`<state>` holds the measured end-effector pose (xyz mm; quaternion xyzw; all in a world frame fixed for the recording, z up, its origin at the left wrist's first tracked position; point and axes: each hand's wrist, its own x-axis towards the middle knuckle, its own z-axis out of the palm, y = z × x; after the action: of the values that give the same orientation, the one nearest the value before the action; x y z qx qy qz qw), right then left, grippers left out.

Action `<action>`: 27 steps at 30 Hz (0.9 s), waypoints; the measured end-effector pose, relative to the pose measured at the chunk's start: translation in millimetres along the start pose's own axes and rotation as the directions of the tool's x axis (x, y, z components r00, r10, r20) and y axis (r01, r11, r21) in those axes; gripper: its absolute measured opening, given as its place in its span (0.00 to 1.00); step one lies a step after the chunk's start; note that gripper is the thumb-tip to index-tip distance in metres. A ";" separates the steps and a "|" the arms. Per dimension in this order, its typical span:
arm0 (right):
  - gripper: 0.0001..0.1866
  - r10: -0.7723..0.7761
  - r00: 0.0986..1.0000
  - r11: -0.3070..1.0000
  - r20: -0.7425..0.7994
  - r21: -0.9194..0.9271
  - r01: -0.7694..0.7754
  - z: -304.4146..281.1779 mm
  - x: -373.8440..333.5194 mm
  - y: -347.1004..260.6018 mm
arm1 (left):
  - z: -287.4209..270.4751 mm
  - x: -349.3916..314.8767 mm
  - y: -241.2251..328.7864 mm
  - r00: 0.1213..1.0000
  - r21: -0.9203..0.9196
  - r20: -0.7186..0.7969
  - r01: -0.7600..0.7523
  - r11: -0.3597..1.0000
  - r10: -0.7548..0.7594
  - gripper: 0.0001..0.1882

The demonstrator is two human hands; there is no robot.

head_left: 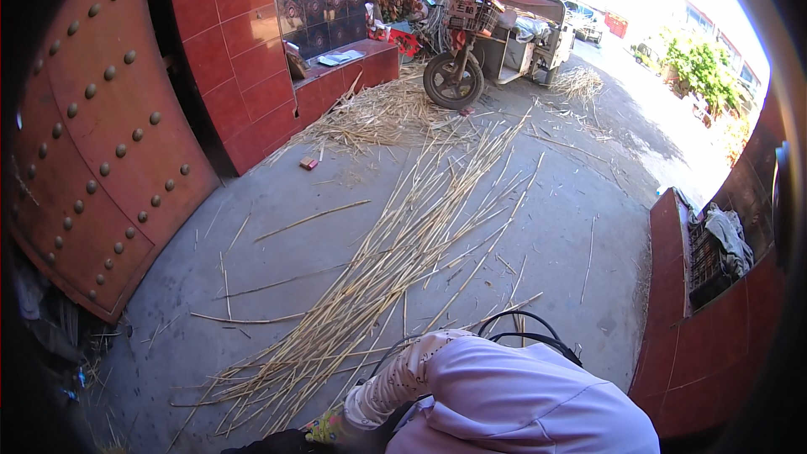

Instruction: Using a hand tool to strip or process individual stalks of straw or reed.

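Note:
Neither of my hands shows in the head view. A pale lavender sleeve [521,399] fills the lower edge, and a whitish perforated cuff-like piece of clothing [403,377] reaches down to the left from it. Beside that lies a yellow-green patterned cloth [329,427]; whether it covers a hand, I cannot tell. Just ahead and to the left, a long loose bundle of dry straw-coloured stalks [370,282] is spread over the grey concrete floor [580,227]. Black cable-like loops [534,328] stick out above the sleeve.
A three-wheeled cart [513,34] with a front basket stands ahead, near heaped straw [382,113]. To the left are a studded red-brown door [109,143] and a red tiled wall [231,42]. A dark crate [710,261] with grey cloth sits at the right.

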<state>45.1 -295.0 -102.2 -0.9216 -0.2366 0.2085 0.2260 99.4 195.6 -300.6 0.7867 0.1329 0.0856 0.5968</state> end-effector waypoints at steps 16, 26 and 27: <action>0.26 -0.081 0.995 0.997 0.059 -0.009 0.081 3.7 -3.3 -4.3 | -0.9 -63.2 123.6 0.947 -0.508 0.019 0.286 0.813 -0.321 0.23; 0.25 -0.599 0.780 0.741 0.181 0.495 0.454 -47.6 73.7 7.5 | -60.9 -130.2 240.7 0.992 -0.863 -0.026 0.040 0.504 -0.123 0.13; 0.28 -0.937 0.335 0.173 -0.099 0.703 0.690 -69.6 105.7 -16.6 | -80.7 -124.9 233.3 0.998 -0.892 0.053 0.067 0.446 -0.043 0.13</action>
<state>158.3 -248.0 -66.6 -0.4413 -0.6508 0.2798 0.5508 -17.9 171.8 -51.2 0.3523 0.0867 0.1144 0.9248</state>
